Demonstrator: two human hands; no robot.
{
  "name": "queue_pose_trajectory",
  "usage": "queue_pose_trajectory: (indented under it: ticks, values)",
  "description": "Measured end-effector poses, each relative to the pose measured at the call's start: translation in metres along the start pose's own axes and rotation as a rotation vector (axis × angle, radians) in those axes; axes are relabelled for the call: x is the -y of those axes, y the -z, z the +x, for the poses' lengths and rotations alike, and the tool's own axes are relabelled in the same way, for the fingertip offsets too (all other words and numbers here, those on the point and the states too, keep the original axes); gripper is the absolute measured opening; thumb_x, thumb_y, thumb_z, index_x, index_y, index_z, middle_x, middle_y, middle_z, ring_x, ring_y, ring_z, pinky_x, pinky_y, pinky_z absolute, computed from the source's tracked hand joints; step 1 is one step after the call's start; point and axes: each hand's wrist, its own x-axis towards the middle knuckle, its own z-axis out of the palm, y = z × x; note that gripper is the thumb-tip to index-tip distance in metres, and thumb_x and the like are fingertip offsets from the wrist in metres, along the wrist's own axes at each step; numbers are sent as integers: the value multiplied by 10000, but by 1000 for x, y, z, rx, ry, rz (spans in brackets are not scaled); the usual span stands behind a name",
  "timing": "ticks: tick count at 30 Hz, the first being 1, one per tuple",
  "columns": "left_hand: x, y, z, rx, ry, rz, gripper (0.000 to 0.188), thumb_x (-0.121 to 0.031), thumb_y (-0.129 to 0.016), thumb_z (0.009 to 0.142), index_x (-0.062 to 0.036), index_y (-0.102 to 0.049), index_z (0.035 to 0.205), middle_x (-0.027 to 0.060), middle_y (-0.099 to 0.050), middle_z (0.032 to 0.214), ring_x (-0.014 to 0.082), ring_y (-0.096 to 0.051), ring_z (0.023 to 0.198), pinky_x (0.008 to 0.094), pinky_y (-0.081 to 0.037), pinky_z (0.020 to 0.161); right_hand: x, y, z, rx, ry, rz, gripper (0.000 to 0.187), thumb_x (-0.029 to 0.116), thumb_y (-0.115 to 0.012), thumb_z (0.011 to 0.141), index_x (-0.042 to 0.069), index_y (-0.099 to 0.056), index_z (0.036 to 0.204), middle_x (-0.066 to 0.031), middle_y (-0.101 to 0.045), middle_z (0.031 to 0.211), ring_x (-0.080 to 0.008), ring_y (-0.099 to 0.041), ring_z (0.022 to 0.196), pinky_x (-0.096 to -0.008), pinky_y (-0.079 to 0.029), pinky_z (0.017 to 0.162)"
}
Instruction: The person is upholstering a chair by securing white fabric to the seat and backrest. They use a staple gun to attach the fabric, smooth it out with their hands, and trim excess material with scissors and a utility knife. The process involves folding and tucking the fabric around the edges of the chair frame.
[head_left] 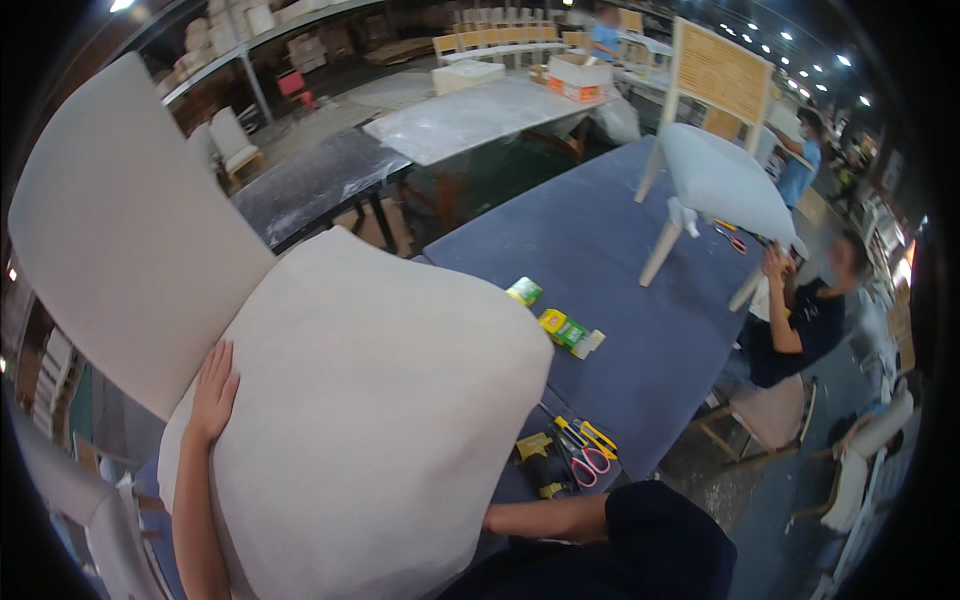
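Observation:
A large chair covered in pale cream fabric fills the left and middle of the head view, its seat [370, 410] towards me and its tall backrest [125, 230] at the left. My left hand [213, 395] lies flat on the seat's left side by the foot of the backrest, fingers stretched out. At the seat's lower right edge my right forearm [550, 518] passes behind the upholstery, which hides the hand and fingers. Close to that arm lie red-handled scissors [589, 466], yellow-handled tools [598, 440] and a yellow and black tool [543, 466].
Small green and yellow boxes [566, 331] lie on the blue-grey table [600, 250]. A pale chair with a woven back [720, 70] stands on its far end, where a seated co-worker [800, 320] handles its seat. Beyond are a dusty table [490, 118] and a dark one [320, 180].

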Motion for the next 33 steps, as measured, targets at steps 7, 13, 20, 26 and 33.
queue_pose_trajectory:
  ticks: [7, 13, 20, 26, 33]
  values:
    - [-111, 18, -77, 63, -85, 49, 655, -390, -351, 1072, -57, -271, 1631, 173, -247, 1695, 386, -152, 1580, 512, -93, 1274, 43, -13, 4, 22, 175, -5, 228, 263, -527, 1019, 65, -628, 1067, -107, -584, 905, -255, -533, 854, -421, -440, 763]
    - [-225, 14, -138, 115, -122, 106, 690, -425, -307, 1067, -8, -276, 1616, 215, -216, 1694, 428, -143, 1573, 554, -94, 1263, 122, -19, -49, 129, 264, -65, 241, 263, -529, 1012, 63, -658, 973, -94, -605, 763, -238, -553, 727, -416, -455, 670]
    - [-292, 4, -188, 47, -178, 264, 733, -416, -388, 1011, -4, -287, 1609, 204, -235, 1691, 421, -153, 1574, 572, -101, 1264, 115, -44, -67, 200, 246, 362, 247, 255, -570, 1017, 34, -664, 961, -25, -589, 718, -153, -556, 697, -340, -440, 623]
    - [-303, -1, -195, -5, -117, 304, 729, -417, -411, 1006, -22, -301, 1610, 197, -256, 1685, 412, -174, 1571, 570, -122, 1265, 88, -57, -56, 213, 182, 603, 318, 241, -660, 1011, 12, -646, 1231, -47, -701, 992, -129, -629, 872, -305, -514, 719]
    - [-305, -2, -194, -15, -122, 298, 717, -422, -403, 1007, -8, -340, 1588, 219, -282, 1667, 451, -189, 1556, 600, -135, 1255, 54, -65, -30, -292, 235, 470, 510, 270, -668, 1007, 32, -533, 1438, -135, -624, 1361, -250, -596, 1257, -379, -507, 1029]
